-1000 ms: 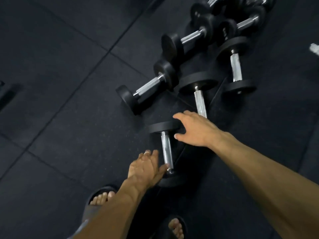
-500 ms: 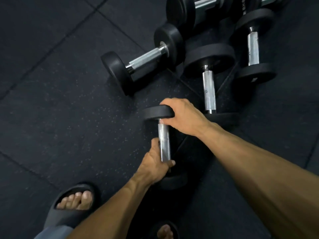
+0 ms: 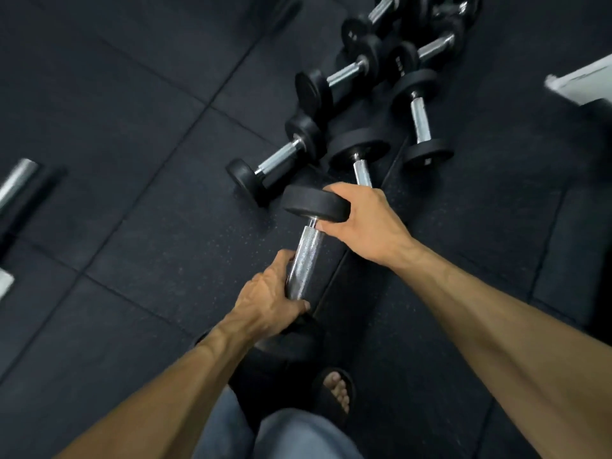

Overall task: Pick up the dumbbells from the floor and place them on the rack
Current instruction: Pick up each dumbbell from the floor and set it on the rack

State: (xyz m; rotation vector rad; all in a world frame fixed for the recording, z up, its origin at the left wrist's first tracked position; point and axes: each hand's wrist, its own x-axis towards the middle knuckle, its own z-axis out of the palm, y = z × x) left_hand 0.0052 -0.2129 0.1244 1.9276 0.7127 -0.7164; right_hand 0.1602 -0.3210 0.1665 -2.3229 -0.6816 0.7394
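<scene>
Black rubber-ended, chrome-handled dumbbell (image 3: 306, 256) now off floor: left hand (image 3: 268, 304) wraps handle, right hand (image 3: 367, 220) grips far head; rack carry next.

Both forearms bare to frame edge, no sleeves in view. Left hand (image 3: 265, 303) and right hand (image 3: 367, 223) bare: no gloves, no watch or wristband on either wrist. Tendons and veins stand out on backs of hands and along forearms. Blue-grey denim trousers (image 3: 288, 435) at bottom of frame (fabric faded, slightly blurred). Dark open-toed slide sandal (image 3: 326, 397) on one foot, bare toes (image 3: 337, 390) showing past its strap.
</scene>
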